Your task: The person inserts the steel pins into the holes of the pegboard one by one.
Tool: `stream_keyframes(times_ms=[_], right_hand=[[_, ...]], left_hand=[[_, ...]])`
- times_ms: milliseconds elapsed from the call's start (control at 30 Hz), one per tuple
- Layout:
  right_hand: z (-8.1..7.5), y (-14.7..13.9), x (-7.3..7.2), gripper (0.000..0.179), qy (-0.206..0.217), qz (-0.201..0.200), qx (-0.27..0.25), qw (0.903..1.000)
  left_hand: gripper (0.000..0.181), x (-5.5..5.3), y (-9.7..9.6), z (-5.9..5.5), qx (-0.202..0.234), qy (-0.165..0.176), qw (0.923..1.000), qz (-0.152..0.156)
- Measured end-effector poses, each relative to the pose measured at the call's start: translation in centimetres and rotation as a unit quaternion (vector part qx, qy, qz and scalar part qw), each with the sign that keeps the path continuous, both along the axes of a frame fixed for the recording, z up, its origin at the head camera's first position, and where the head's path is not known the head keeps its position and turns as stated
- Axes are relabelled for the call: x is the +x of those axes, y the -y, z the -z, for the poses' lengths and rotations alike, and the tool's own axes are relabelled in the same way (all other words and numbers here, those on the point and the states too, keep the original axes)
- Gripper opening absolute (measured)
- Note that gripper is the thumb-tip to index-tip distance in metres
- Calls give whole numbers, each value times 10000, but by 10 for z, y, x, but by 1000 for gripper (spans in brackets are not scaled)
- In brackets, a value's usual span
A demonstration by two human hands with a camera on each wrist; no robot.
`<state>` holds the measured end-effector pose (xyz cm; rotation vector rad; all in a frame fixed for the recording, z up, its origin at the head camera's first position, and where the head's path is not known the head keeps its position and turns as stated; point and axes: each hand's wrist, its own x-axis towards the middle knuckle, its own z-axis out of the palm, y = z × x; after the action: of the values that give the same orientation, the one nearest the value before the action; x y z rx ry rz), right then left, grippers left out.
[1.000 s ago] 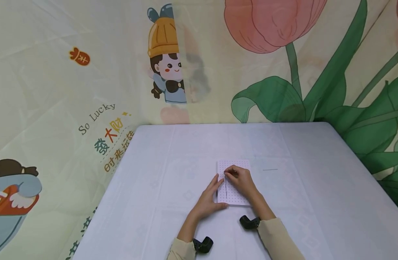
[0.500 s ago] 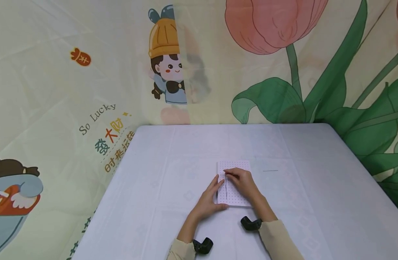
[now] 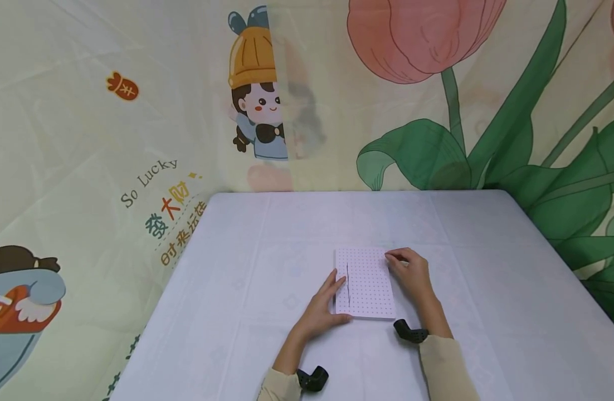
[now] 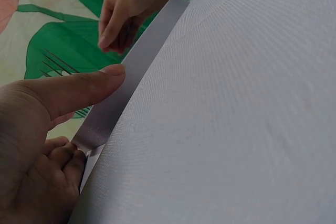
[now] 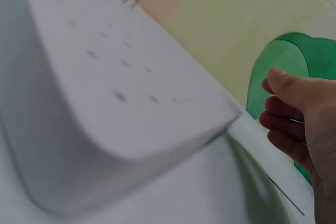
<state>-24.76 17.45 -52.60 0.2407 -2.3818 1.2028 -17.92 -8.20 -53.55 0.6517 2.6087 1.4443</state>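
A white board [image 3: 369, 287] with a grid of small holes lies flat on the table. Along its left side runs a dark line of thin needle-like pins [image 3: 348, 284]; in the left wrist view several such pins [image 4: 59, 67] stick up from it. My left hand [image 3: 317, 309] braces the board's near left corner, with fingers along the left edge and thumb against the front edge [image 4: 139, 59]. Just off the far right corner hovers my right hand [image 3: 411, 273], fingers loosely curled, nothing visible in them. Under it one pin [image 5: 286, 195] lies on the tablecloth, hidden in the head view.
A white cloth covers the table [image 3: 267, 250]. Behind it hangs a printed curtain [image 3: 327, 111] with tulips, a cartoon figure and lettering. Each wrist carries a black camera mount [image 3: 313, 379].
My right hand has left the row of pins on the board and moved right, past the board's edge, over the loose pin. The left hand stays in place.
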Motion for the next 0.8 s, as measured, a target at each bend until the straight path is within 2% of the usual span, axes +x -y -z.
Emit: stream_keyframes(times_ms=[167, 400, 600, 800], right_hand=[[7, -27, -3, 11, 27, 551, 232, 9982], [14, -51, -3, 11, 201, 1043, 275, 9940], [16, -63, -1, 7, 443, 877, 367, 9945], [15, -62, -1, 6, 528, 698, 576, 9945]], left_hand=[[90, 0, -1, 0, -15, 51, 10000, -58], [89, 1, -1, 0, 7, 45, 10000, -52], [89, 1, -1, 0, 14, 47, 10000, -46], [89, 0, -1, 0, -12, 0, 10000, -34]])
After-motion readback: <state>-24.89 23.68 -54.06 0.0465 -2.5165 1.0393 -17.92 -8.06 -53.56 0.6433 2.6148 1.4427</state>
